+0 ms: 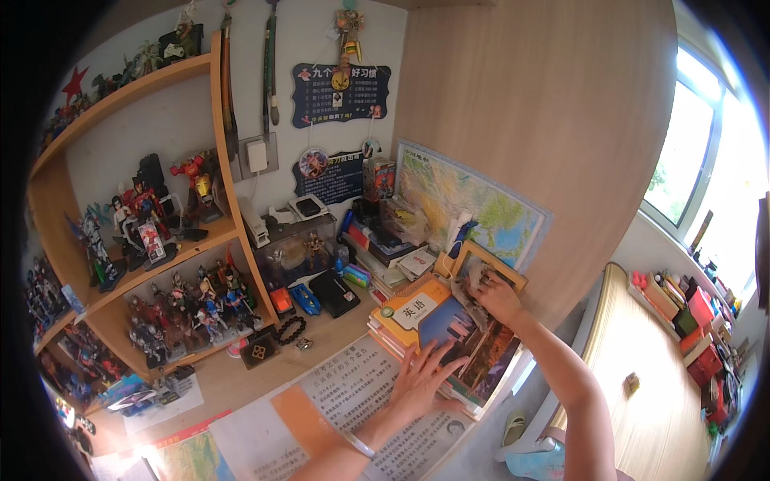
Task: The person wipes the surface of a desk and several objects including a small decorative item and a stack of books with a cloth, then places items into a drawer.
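My right hand (496, 294) is closed on a crumpled grey cloth (466, 297), held against a wood-framed picture (502, 269) at the back of a book stack. With fingers spread, my left hand (424, 376) rests on the stack's near edge. A white bracelet (359, 444) circles that wrist. The top textbook (415, 309) has an orange and blue cover with writing. Beside it lies a book with a dark landscape cover (481, 355), partly hidden by my hand and the cloth. Printed sheets (343, 385) cover the desk under my left forearm.
Shelves (162, 264) full of action figures stand on the left. Behind the books, a relief map (475, 198) leans against a wooden panel. A black wallet (334, 293), blue toy car (305, 299) and beaded bracelet (292, 330) lie on the desk. A bed (637, 415) is at right.
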The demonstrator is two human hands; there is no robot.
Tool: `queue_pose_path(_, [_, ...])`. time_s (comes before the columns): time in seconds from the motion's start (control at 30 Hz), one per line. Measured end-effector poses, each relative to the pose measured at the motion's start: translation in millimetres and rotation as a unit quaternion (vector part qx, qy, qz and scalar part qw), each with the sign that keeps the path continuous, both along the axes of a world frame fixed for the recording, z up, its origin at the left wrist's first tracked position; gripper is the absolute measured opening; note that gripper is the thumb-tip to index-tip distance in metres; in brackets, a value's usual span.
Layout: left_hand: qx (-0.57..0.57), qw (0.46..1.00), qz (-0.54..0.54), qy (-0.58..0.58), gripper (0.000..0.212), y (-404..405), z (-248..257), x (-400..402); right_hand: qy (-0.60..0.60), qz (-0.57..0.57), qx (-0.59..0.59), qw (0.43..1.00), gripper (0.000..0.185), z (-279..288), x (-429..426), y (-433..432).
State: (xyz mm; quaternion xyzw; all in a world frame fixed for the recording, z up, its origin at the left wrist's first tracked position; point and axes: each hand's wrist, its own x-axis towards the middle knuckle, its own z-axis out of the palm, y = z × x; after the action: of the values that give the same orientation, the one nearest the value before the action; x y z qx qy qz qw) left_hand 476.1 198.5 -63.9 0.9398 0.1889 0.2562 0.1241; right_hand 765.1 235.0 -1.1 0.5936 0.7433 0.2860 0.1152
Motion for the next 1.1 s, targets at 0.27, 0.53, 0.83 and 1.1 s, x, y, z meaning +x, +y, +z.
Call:
queue_pose_path(0.27, [-0.012, 1.0, -0.01, -0.015, 0.093, -5.6, 0.8, 2.6, 0.208, 0.076, 0.213, 0.952, 0.034, 33.5, -17.5, -35.4])
queue_pose_path(0.53, [0.013, 1.0, 0.006, 0.007, 0.089, -2.3, -3.6, -0.6, 0.462, 0.178, 0.041, 0.868, 0.036, -0.9, -105.7, -56.3])
queue_pose_path(0.83, [0.074, 0.997, -0.022, -0.006, 0.088, -3.8, -1.9, 0.0, 0.553, 0.077, 0.035, 0.829, 0.039, -9.7, -82.6, -95.2])
queue_pose_path(1.1, [0.066, 0.997, 0.032, -0.012, 0.1, -3.3, -0.1, 1.6, 0.308, 0.059, 0.449, 0.837, 0.047, 103.2, -29.6, -134.1])
